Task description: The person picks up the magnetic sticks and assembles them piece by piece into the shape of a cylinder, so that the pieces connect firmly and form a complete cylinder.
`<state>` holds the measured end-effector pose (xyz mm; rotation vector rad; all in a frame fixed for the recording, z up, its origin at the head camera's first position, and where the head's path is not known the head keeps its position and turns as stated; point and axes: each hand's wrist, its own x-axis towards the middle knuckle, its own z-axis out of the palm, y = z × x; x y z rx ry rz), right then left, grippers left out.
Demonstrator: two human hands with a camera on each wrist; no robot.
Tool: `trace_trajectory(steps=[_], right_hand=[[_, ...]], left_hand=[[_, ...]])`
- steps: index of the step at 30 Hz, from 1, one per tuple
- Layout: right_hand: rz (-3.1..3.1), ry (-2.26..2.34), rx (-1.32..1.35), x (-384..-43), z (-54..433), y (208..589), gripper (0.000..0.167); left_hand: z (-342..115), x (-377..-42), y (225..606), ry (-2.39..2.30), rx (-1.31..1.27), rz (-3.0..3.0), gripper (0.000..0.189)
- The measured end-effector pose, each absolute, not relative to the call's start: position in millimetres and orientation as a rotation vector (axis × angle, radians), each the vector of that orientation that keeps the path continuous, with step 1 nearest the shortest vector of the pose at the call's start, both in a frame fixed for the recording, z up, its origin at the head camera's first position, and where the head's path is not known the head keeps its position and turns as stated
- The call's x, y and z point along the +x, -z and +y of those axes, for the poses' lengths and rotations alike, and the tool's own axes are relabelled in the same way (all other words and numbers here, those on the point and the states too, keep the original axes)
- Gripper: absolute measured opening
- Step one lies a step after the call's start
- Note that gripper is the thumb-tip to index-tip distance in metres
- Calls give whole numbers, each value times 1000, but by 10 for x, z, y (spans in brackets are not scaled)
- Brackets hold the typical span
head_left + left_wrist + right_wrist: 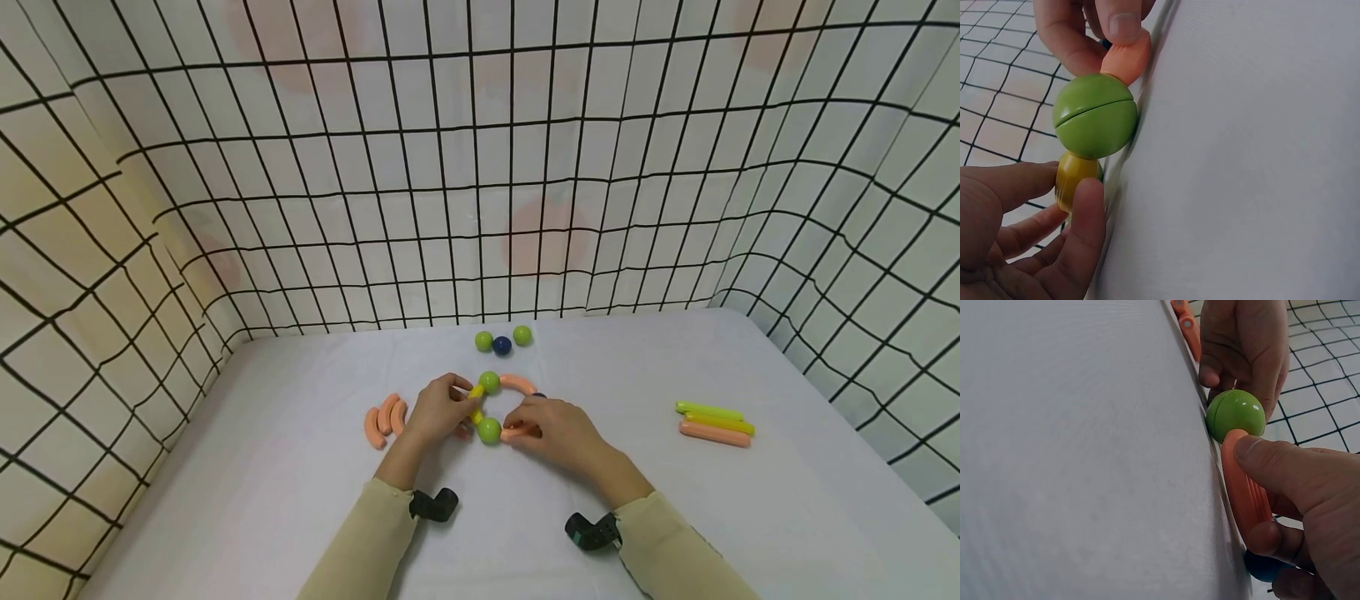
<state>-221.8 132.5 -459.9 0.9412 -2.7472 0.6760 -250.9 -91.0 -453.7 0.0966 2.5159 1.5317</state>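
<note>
A small ring of balls and curved rods lies on the white table between the two hands. My left hand (437, 410) pinches a yellow curved rod (1074, 178) on the ring's left side. With thumb and fingers, my right hand (561, 429) grips an orange curved rod (1244, 487) on the near right. Between these rods sits a green ball (489, 431), touching both. At the far side another green ball (489, 382) meets a second orange curved rod (517, 383). A dark blue ball (1263, 567) is partly hidden by the right hand.
Left of the hands lie several loose orange curved rods (387, 413). Beyond the ring are two green balls (522, 335) and a navy ball (502, 346). Straight lime, yellow and orange rods (715, 433) lie at right. A black-lined grid wall (471, 167) encloses the table.
</note>
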Motion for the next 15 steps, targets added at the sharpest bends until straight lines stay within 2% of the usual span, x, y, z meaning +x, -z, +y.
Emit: trace_trajectory(steps=[7,11,15], right_hand=[[-2792,-751,872,-2208,1325,4555,13],[-2797,-861,737,-2210,1339,4545,12],[-2775,-891,598,-2242,1374,4567,19]], left_hand=[[-894,-2510,4542,-1527,87,2522,32],[-886,-2507,4531,-1508,73,2539,31],[-883,-2501,4532,-1486,67,2552,30]])
